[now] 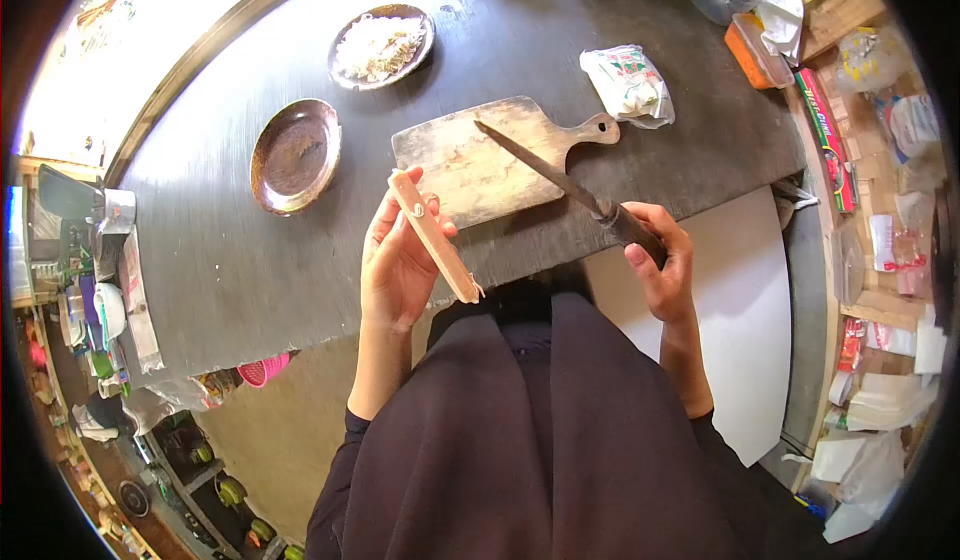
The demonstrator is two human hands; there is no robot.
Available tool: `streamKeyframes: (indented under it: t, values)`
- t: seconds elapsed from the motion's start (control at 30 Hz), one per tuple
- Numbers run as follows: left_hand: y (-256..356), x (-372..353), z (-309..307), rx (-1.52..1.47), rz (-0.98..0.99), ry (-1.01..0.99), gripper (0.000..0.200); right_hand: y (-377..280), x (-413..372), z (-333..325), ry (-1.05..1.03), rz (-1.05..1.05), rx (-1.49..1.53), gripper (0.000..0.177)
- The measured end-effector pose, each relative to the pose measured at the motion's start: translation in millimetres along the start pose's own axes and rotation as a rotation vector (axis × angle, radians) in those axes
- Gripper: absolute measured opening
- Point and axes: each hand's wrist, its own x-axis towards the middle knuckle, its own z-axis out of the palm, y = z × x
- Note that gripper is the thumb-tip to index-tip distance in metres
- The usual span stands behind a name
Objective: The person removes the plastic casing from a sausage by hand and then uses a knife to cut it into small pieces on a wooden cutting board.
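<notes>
Left hand (395, 270): it grasps the lower half of the pale stick (435, 235). We hold the stick in the air over the near edge of the table (230, 260), its top leaning to 11 o'clock.
Right hand (665, 260): at 3 o'clock of the left hand, clenched on the dark handle of the knife (550, 172), with the blade pointing to 10 o'clock.
Nearest risk: nothing backs the stick, so we judge a slipping blade could run into our bare left fingers.
Falling bits: anything cut off in mid-air could drop onto our lap rather than the table.
Cutting board (450, 160): at 12 o'clock of the hands, bare, beneath the blade. It lies near the table edge, so a knock might shift it.
Brown plate (262, 160): at 10 o'clock, holding nothing.
Plate of white shreds (385, 85): farther, at 11 o'clock, out of easy reach.
Plastic bag (628, 82): at 1 o'clock, just beyond the board's handle.
</notes>
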Motion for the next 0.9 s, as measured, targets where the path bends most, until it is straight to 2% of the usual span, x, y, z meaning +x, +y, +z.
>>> streamKeyframes:
  t: [0.43,0.9]
  values:
    - [-3,-11,3,-0.054,0.017,0.017,0.057,3,-8,-5,-0.045,0.004,0.007,0.035]
    - [-5,-19,9,0.069,0.010,0.157,0.055,3,-4,0,-0.047,-0.009,0.042,0.037]
